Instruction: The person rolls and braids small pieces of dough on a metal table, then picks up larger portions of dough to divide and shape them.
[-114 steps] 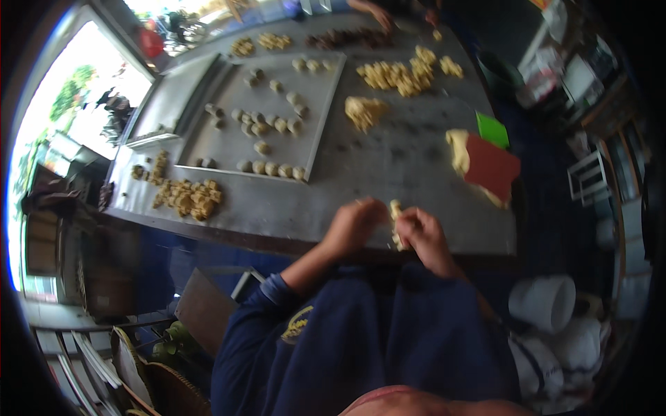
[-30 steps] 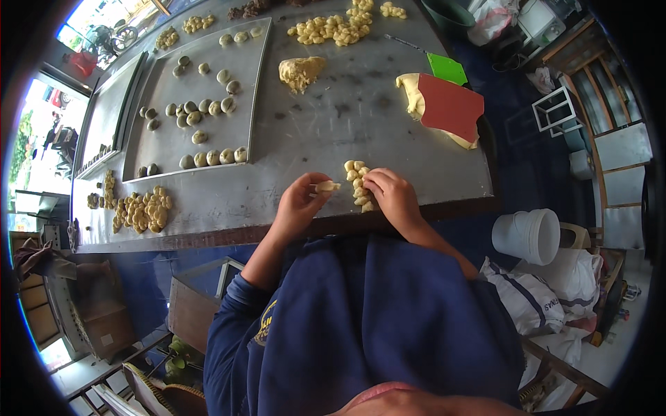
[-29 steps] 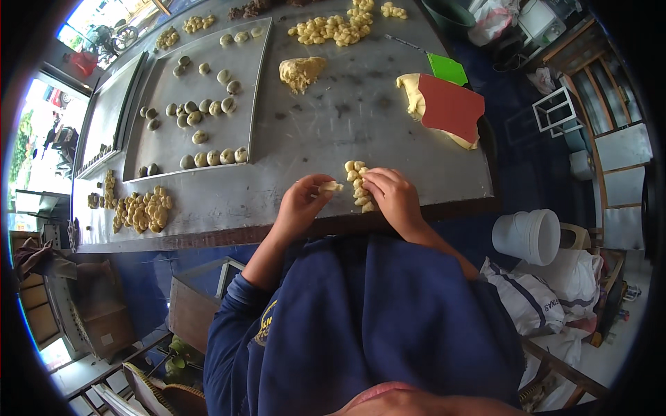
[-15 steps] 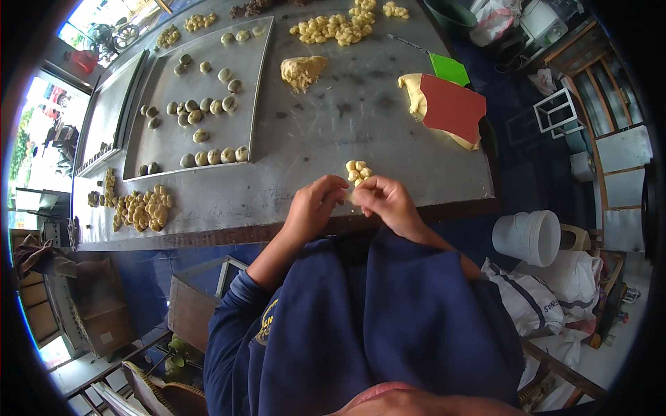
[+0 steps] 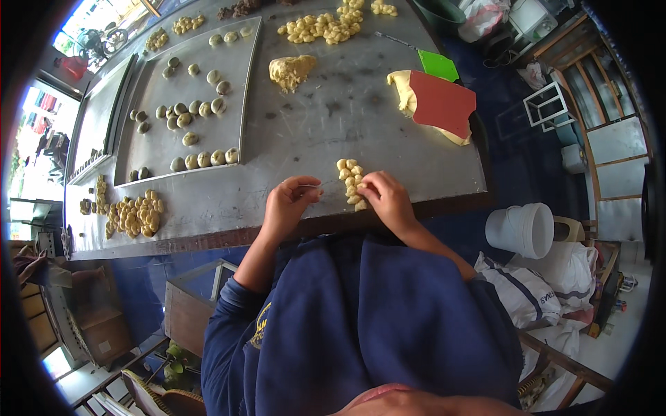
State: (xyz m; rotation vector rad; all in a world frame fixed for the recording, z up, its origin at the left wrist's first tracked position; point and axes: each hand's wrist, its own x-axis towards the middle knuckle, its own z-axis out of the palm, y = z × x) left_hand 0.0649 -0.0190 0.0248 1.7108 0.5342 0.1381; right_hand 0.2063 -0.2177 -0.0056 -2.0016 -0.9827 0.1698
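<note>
Near the table's front edge lies a small cluster of pale yellow dough balls [image 5: 351, 170]. My right hand [image 5: 391, 201] is at its right side, thumb and fingers pinched on one of the balls. To the left of the cluster, apart from it, my left hand [image 5: 286, 206] hovers with its fingers curled together. A thin whitish bit shows at those fingertips, too small to name. Farther back sit a large lump of yellow dough [image 5: 291, 72] and, at the right, a dough slab under a red sheet [image 5: 444, 104].
A metal tray [image 5: 208, 182] at the left carries several greenish-brown balls. Heaps of yellow dough pieces [image 5: 135, 213] sit front left and at the far side [image 5: 322, 29]. A green scraper [image 5: 438, 66] lies by the red sheet. A white bucket [image 5: 522, 231] stands beyond the right corner.
My hands, close together before, have parted: the left moved left, and the right now reaches the dough balls. More of the cluster shows. The whole view has shifted slightly.
</note>
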